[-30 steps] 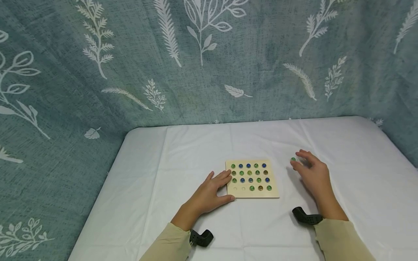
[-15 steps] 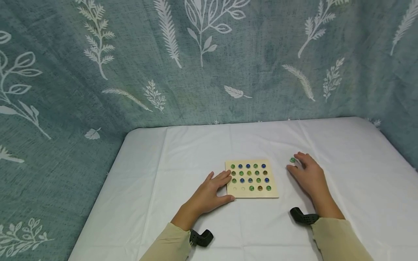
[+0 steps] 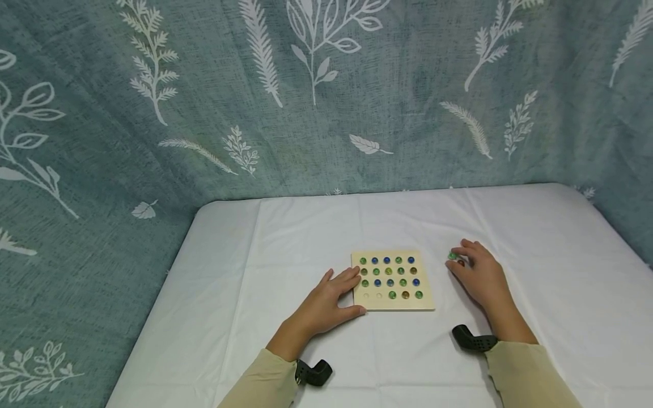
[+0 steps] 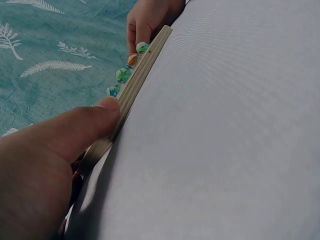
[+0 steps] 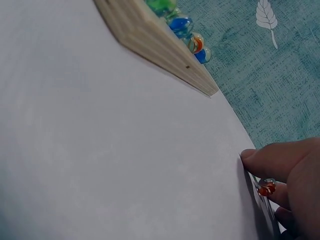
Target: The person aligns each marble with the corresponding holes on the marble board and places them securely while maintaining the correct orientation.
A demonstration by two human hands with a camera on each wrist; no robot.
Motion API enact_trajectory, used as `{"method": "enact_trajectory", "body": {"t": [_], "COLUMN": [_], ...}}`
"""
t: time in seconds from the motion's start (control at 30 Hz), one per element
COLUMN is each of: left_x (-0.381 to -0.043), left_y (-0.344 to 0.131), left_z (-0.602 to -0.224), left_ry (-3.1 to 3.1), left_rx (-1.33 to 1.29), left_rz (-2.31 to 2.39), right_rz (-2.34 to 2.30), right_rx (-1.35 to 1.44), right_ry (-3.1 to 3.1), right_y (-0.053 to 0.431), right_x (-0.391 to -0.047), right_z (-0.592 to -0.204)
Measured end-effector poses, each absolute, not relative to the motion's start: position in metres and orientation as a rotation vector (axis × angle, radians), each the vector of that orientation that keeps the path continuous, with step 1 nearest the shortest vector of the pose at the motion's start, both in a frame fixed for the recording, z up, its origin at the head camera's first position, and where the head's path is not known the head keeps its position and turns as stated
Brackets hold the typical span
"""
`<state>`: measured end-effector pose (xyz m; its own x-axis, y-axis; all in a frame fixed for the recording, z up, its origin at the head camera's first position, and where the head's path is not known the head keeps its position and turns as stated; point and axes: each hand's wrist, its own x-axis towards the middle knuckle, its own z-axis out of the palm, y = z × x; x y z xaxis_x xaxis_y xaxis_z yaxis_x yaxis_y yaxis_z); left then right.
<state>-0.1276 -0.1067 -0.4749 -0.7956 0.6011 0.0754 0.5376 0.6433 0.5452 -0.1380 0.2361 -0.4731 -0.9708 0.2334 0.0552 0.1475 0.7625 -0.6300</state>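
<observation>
A pale wooden board (image 3: 427, 303) with rows of coloured glass marbles lies on the white cloth. Two hollows at its front left hold no marble. My left hand (image 3: 323, 306) rests on the board's left side, its fingers spread and fairly straight; in the left wrist view the thumb (image 4: 92, 125) presses the board's edge. To the right of the board, my right hand (image 3: 482, 277) has thumb and index finger bent about a green marble (image 3: 452, 255). A reddish marble (image 3: 461, 262) sits just inside that grasp, and the right wrist view shows this orange-red marble (image 5: 266, 188) behind the thumb.
White cloth (image 3: 285, 238) covers the tabletop, with faint creases. A blue-green leaf-patterned curtain (image 3: 326, 147) hangs behind and at the sides. Black wrist-worn devices (image 3: 313, 373) sit at both sleeves.
The right hand has come slightly down and left, its thumb and index finger closing in. The green marble has shifted toward me and left, and the reddish one shows more. The left hand stays put.
</observation>
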Motion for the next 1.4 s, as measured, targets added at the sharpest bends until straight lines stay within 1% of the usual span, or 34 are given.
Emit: {"method": "enact_trajectory", "body": {"t": [0.53, 1.4], "left_x": [-0.1279, -0.1275], "left_y": [-0.107, -0.1069], "left_z": [-0.4762, -0.476], "left_ry": [2.736, 2.736], "left_rx": [0.955, 0.951], "left_rz": [0.866, 0.868], "right_rz": [0.984, 1.051], "right_rx": [-0.234, -0.255], "right_ry": [-2.814, -2.798], "right_y": [0.2356, 0.2362], "right_x": [-0.1348, -0.1341], "right_z": [-0.4697, -0.4696]}}
